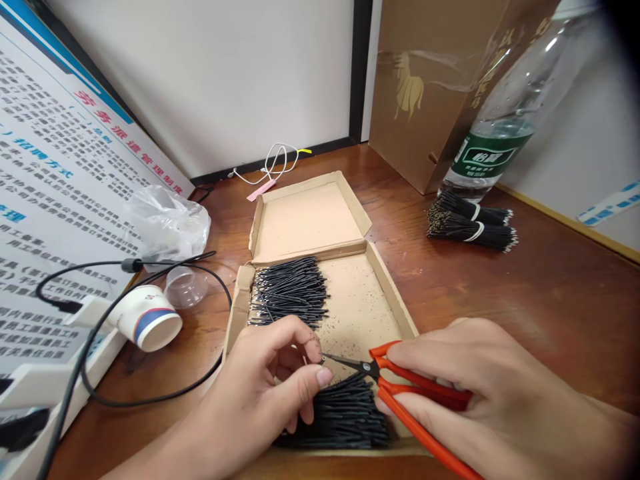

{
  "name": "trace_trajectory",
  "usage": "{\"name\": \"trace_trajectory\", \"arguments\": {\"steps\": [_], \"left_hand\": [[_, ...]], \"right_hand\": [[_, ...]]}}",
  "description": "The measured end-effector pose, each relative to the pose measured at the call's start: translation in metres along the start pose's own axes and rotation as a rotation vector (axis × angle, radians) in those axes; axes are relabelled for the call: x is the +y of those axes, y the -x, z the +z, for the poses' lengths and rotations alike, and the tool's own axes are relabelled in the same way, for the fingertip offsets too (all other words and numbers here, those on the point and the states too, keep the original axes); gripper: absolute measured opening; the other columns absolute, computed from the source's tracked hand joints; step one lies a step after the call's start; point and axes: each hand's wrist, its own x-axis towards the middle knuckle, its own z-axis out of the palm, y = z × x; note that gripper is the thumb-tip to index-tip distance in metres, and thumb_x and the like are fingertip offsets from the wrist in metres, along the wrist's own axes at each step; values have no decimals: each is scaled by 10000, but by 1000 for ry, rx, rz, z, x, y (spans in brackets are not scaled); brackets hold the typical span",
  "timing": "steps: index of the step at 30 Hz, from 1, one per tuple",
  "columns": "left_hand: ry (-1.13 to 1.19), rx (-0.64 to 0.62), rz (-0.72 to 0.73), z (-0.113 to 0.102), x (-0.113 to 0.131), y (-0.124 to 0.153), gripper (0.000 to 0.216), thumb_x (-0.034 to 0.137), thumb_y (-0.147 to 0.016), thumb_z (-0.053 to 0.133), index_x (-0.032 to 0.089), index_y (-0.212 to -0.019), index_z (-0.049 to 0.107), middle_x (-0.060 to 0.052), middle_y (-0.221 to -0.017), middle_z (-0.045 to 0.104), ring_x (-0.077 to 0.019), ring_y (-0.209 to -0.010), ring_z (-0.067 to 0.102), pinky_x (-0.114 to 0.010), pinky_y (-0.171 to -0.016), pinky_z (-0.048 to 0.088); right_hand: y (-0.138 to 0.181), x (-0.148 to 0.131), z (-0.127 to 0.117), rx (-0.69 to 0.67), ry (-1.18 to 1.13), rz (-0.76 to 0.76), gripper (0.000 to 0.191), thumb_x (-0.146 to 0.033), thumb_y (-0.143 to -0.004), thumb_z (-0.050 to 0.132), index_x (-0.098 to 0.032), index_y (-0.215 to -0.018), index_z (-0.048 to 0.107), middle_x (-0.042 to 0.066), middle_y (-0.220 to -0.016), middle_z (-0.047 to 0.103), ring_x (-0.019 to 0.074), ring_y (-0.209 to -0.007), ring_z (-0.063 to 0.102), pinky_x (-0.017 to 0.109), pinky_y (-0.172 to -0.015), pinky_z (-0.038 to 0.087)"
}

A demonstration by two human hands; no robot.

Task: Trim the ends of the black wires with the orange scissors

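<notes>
Red-handled scissors (367, 368) are held in my right hand (480, 380), its fingers closed around the grips. Their dark blades point left and meet the fingertips of my left hand (280, 373). Between that thumb and forefinger is pinched a short black wire, of which only a tiny end (323, 360) shows; the rest is hidden by the fingers. Both hands are over an open cardboard box (395, 293). One pile of short black wires (290, 290) lies at the box's far left. Another pile of black wires (350, 413) lies at its near side, partly under my left hand.
Left of the box are a paper cup (157, 327) on its side, a clear plastic cup (186, 287), a plastic bag (173, 223) and a looping black cable (150, 402). Banded wire bundles (470, 227), a water bottle (493, 140) and a brown carton (425, 80) stand back right.
</notes>
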Motion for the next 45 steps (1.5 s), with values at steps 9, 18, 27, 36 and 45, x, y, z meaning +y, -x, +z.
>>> {"name": "trace_trajectory", "arguments": {"steps": [9, 18, 27, 36, 45], "left_hand": [[2, 3, -5, 1, 2, 2, 212, 326, -912, 630, 195, -841, 479, 29, -548, 604, -78, -422, 524, -129, -390, 409], [42, -16, 1, 2, 2, 1, 217, 308, -918, 623, 196, -830, 459, 30, -525, 606, -67, -400, 519, -112, -384, 387], [93, -27, -6, 4, 2, 1, 210, 286, -919, 620, 197, -833, 451, 26, -523, 617, -66, -405, 528, -105, -384, 404], [106, -26, -11, 4, 1, 1, 209, 300, -919, 627, 198, -846, 460, 31, -525, 610, -78, -414, 547, -120, -390, 427], [107, -27, -21, 3, 2, 1, 225, 325, -915, 634, 199, -846, 462, 26, -520, 610, -81, -405, 540, -124, -385, 416]], "right_hand": [[0, -1, 0, 5, 28, -2, 237, -135, -878, 530, -207, -655, 498, -63, -521, 382, 104, -486, 251, 274, -464, 240], [1, -1, -2, -3, 29, -2, 242, -151, -889, 527, -212, -663, 469, -58, -519, 419, 103, -477, 297, 269, -463, 255], [0, -2, -1, 27, 40, 23, 201, -141, -867, 557, -209, -682, 519, -46, -509, 448, 109, -472, 341, 274, -448, 253], [1, 0, 0, 32, 3, 20, 212, -134, -864, 554, -213, -674, 505, -52, -522, 401, 109, -491, 266, 285, -457, 227], [0, -2, 1, 32, 28, 21, 184, -153, -870, 545, -208, -694, 536, -53, -520, 427, 112, -487, 273, 283, -461, 244]]}}
